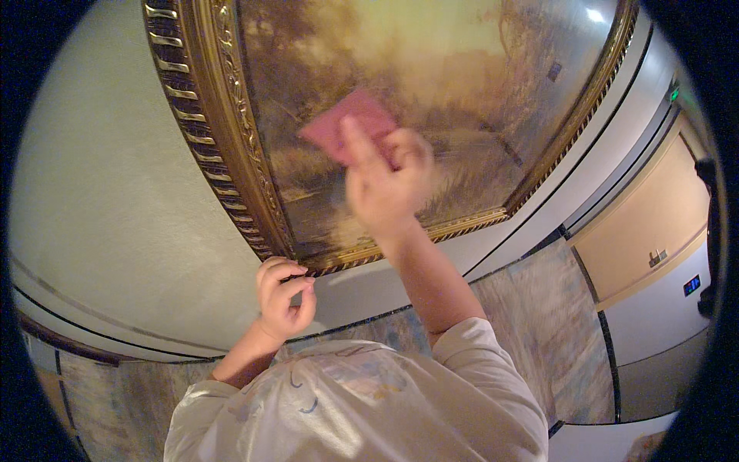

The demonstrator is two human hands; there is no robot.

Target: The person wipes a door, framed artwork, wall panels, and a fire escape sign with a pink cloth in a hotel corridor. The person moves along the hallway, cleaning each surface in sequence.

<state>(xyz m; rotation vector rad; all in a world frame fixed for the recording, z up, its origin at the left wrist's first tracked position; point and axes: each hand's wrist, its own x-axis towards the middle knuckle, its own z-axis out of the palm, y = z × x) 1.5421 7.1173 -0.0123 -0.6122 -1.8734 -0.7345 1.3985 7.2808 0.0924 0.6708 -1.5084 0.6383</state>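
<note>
A landscape painting (462, 86) in an ornate gilt frame (208, 133) hangs on the wall before me. My right hand (389, 173), slightly blurred, presses a folded pink cloth (352, 124) against the lower middle of the picture, fingers spread over it. At the frame's lower left corner, my left hand (288, 294) has its fingers curled with thumb near index; its fingertips are by the frame's bottom edge. Whether they touch or pinch the edge cannot be told.
A pale wall (115, 190) surrounds the frame. Below lies a marbled floor (537, 323) with dark border strips. To the right stand a light wooden door (641, 219) with a metal handle (657, 258) and a small lit wall panel (691, 285).
</note>
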